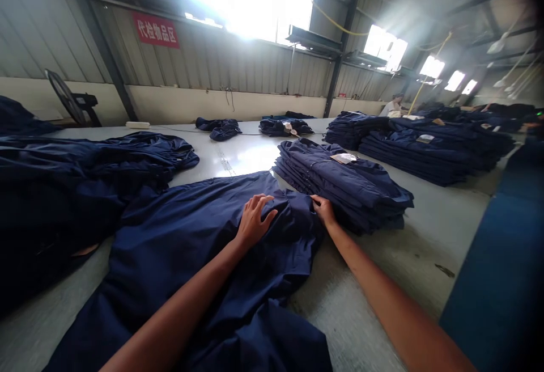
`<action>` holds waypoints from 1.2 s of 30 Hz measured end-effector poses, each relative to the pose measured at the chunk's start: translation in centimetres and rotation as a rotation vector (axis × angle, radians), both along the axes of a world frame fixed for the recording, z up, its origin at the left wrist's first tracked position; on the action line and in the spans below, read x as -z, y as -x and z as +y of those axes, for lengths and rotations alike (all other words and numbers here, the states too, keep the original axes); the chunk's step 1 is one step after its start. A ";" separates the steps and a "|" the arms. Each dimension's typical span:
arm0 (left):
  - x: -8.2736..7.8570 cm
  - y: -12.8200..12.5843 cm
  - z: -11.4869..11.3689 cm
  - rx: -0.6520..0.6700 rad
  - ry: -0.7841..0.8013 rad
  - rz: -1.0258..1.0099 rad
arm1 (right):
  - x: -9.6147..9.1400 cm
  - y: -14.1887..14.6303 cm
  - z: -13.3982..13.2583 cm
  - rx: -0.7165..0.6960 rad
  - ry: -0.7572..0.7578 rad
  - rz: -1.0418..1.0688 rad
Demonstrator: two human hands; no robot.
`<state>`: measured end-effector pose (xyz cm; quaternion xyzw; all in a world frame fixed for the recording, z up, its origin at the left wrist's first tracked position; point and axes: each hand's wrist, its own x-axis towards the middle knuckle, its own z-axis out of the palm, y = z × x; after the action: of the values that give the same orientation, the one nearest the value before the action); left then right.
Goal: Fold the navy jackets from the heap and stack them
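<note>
A dark navy garment (182,236) lies spread over the table in front of me, its near part creased and bunched. My left hand (256,222) rests over its upper part, fingers stretched and thumb apart, holding nothing. At the garment's right edge, my right hand (323,211) pinches the cloth between thumb and fingers. Just beyond that hand is a stack of folded navy garments (340,182) with a paper tag (344,158) on top. Which part of the garment my right hand grips I cannot make out.
Loose navy garments (85,173) are heaped at the left. Taller folded stacks (425,145) stand at the back right, with small bundles (284,127) at the far edge. A fan (68,100) is by the wall. Far off, a person (393,105) is at the tables.
</note>
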<state>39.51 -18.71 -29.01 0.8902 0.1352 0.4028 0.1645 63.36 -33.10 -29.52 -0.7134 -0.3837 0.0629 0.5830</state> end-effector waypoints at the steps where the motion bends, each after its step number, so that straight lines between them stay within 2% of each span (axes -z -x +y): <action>1: -0.1 0.0 -0.1 0.011 -0.013 0.013 | -0.1 0.4 0.0 -0.027 -0.001 0.008; 3: 0.0 -0.1 -0.3 0.051 -0.040 0.031 | -0.7 1.4 -0.2 -0.141 -0.011 0.053; 6: 0.4 -0.4 -0.3 0.136 -0.071 0.068 | -1.8 2.8 -0.5 -0.434 -0.054 0.254; 8: 0.8 -0.6 -0.1 0.156 -0.069 0.093 | -2.1 3.2 -0.4 -0.491 -0.092 0.335; 12: 1.1 -0.8 0.4 0.137 -0.053 0.089 | -0.3 3.6 0.4 -0.307 0.035 0.086; 15: 1.1 -0.9 0.4 0.143 -0.079 0.077 | 1.8 4.2 0.7 -0.377 0.118 -0.108; 18: 1.1 -1.0 0.3 0.184 -0.111 0.086 | 2.5 4.6 0.4 -0.435 0.121 -0.224; 21: 1.3 -1.1 0.3 0.197 -0.101 0.099 | 2.2 4.5 0.2 -0.419 0.082 -0.230; 24: 1.5 -1.2 0.4 0.183 -0.057 0.081 | 2.0 3.5 0.0 -0.380 -0.006 -0.081; 26: 1.7 -1.3 0.7 0.166 -0.034 0.073 | 2.0 2.2 -0.2 -0.264 -0.086 0.005; 29: 1.8 -1.3 0.8 0.131 -0.011 0.079 | 1.8 -0.4 -1.1 -0.028 -0.177 0.027; 32: 1.5 -1.1 0.6 0.145 -0.008 0.070 | 1.4 -1.7 -2.2 0.106 -0.220 0.005; 34: 1.0 -0.8 0.2 0.178 -0.019 0.049 | 0.8 -0.9 -2.8 0.102 -0.224 -0.051; 36: 0.6 -0.5 -0.2 0.206 -0.041 0.025 | 0.1 1.0 -3.0 -0.025 -0.191 -0.130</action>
<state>40.02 -18.91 -29.60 0.9076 0.0366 0.3752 0.1849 62.38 -36.06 -29.66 -0.6523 -0.4337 -0.0132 0.6215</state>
